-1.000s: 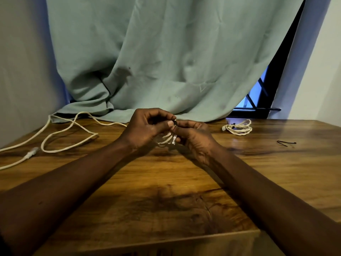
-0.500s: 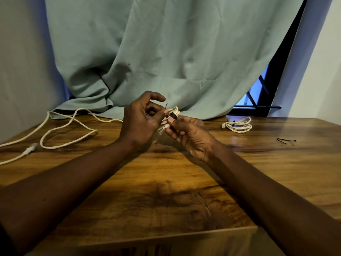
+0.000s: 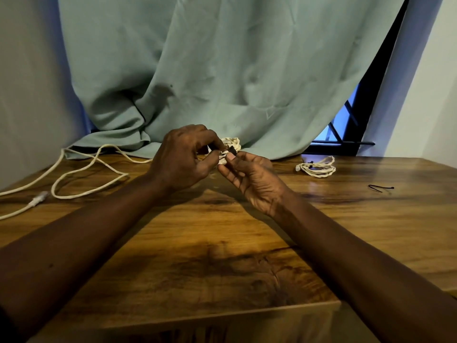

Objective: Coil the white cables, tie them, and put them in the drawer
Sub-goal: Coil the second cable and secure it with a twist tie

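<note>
- the green curtain (image 3: 222, 70) hangs down behind everything and bunches onto the back of the bench (image 3: 346, 243); no drawer shows from where i stand.
- one long loose cable (image 3: 86, 169) sprawls over the left end of the bench, not yet coiled, so i'd say the job is about halfway.
- the left hand (image 3: 183, 159) is held just above the bench near the curtain's hem. its grip is curled in tight, with the fingertips pinching a small coil (image 3: 232, 142) of white cable.
- the right hand (image 3: 254, 179) meets it from the other side, palm up. its grip is thumb pressed to forefinger on the black tie (image 3: 232, 150) where it crosses the coil, and the other fingers are loosely spread below.
- a tied coil (image 3: 316, 167) lies finished on the bench to the right, well apart from the hands.
- the step in hand looks like tying: the small coil is wound and the tie is being fastened round its middle. i can't tell whether the tie is already locked.
- next, i reckon, the tie needs pulling snug while the left grip keeps the loops from springing out.
- a spare tie (image 3: 380, 187) waits further right, likely for the loose cable.
</note>
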